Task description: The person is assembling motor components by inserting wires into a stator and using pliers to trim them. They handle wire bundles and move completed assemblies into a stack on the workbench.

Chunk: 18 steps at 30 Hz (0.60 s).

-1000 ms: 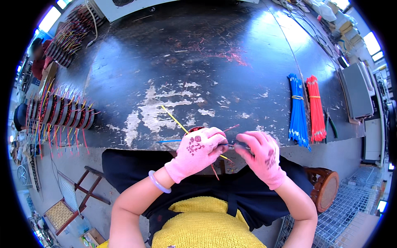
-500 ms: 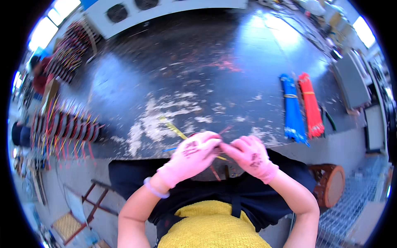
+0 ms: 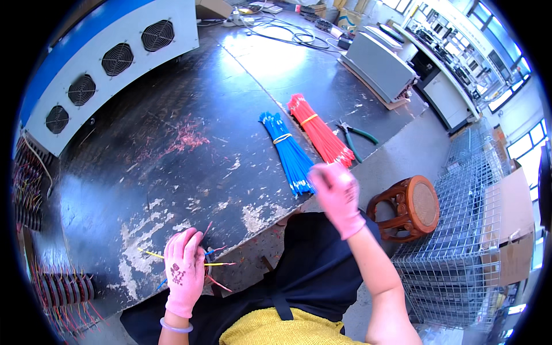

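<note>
My left hand (image 3: 185, 270), in a pink glove, is closed round the middle of a few thin wires (image 3: 219, 264) at the table's near edge. Yellow, blue and red ends stick out on both sides; whatever joins them is hidden by the fingers. My right hand (image 3: 339, 198), gloved alike and slightly blurred, has its fingers bent together at the near end of a bundle of blue wires (image 3: 290, 158). What its fingertips hold, if anything, does not show. Beside that bundle lies a bundle of red wires (image 3: 319, 131), each tied with a yellowish band.
Green-handled pliers (image 3: 357, 140) lie right of the red bundle. A white-and-blue cabinet with fans (image 3: 118, 60) stands far left, a grey box (image 3: 379, 66) far right. Wired coils (image 3: 64, 290) sit at the left edge. A wooden stool (image 3: 411, 207) and wire cages (image 3: 448, 264) are on the right.
My hands have parted: the right has moved to the wire bundles, while the left keeps the wires near the table edge. The view has turned to the right.
</note>
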Each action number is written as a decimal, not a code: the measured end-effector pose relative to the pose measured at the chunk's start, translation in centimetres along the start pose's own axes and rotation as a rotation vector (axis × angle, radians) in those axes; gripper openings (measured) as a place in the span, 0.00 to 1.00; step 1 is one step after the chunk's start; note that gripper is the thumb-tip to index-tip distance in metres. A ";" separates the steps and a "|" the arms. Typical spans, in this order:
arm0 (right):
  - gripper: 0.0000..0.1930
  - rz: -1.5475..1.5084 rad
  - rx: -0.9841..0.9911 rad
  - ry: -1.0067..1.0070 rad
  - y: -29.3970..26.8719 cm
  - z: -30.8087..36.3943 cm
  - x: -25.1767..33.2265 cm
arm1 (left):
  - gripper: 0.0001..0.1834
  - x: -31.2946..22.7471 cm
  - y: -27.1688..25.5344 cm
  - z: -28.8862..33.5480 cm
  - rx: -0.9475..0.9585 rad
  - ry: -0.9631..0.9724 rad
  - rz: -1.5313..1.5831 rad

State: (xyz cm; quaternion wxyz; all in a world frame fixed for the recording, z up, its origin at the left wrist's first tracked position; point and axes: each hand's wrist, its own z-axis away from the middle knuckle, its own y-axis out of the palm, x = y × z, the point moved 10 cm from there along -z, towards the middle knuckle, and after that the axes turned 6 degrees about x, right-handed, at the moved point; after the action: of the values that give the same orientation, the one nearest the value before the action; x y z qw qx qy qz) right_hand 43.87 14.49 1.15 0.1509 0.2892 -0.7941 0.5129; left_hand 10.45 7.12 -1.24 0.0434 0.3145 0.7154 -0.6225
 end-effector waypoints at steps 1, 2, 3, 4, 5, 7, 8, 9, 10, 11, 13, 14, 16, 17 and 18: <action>0.09 0.138 -0.059 0.044 -2.3 -0.2 -2.8 | 0.21 -0.1 0.1 -0.1 0.008 0.002 0.015; 0.11 0.272 -0.120 0.089 -4.4 -0.4 -5.2 | 0.20 -0.2 0.3 -0.2 0.016 0.006 0.027; 0.13 0.450 -0.172 0.108 -5.5 -0.4 -7.4 | 0.20 -0.4 0.5 -0.4 0.011 0.016 0.023; 0.14 0.625 -0.220 0.127 -6.0 -0.3 -8.9 | 0.20 -0.5 0.7 -0.5 0.013 0.019 0.027; 0.14 0.627 -0.186 0.155 -5.2 -0.6 -10.0 | 0.20 -0.5 0.6 -0.5 0.012 0.014 0.021; 0.14 0.619 -0.106 0.193 -3.1 -1.6 -10.9 | 0.21 -0.2 0.1 0.0 -0.002 -0.005 -0.008; 0.13 0.620 -0.076 0.217 -2.6 -2.1 -10.9 | 0.23 -0.3 0.1 0.1 -0.008 0.020 -0.027; 0.12 0.620 -0.043 0.234 -2.7 -2.7 -10.9 | 0.25 -0.2 0.1 0.1 -0.016 0.039 -0.047; 0.11 0.602 0.003 0.236 -2.1 -3.4 -10.4 | 0.27 0.2 -0.1 0.5 -0.024 0.035 -0.080; 0.11 0.620 0.014 0.206 -2.0 -3.9 -9.8 | 0.27 -0.1 -0.6 0.5 -0.036 0.045 -0.091; 0.10 0.601 0.014 0.208 -3.1 -3.7 -10.1 | 0.29 -0.7 0.1 0.0 -0.035 0.145 -0.109; 0.09 0.560 0.018 0.232 -3.3 -3.4 -10.7 | 0.28 -0.7 0.4 0.0 -0.066 0.192 -0.111; 0.08 0.426 0.096 0.329 -3.7 -3.1 -12.6 | 0.27 -1.4 -0.1 -0.4 -0.036 0.190 -0.128; 0.07 0.389 0.111 0.317 -3.8 -3.1 -14.6 | 0.25 -1.5 -0.3 -0.4 -0.049 0.172 -0.126; 0.08 0.349 0.140 0.363 -3.7 -3.2 -15.9 | 0.24 -0.8 0.4 0.0 -0.047 0.168 -0.122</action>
State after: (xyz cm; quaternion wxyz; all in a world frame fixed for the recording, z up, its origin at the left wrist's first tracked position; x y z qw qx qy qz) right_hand 58.49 21.11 -3.33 0.1801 0.0608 -0.7544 0.6283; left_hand 11.27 6.77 -1.19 -0.0471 0.3202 0.7488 -0.5783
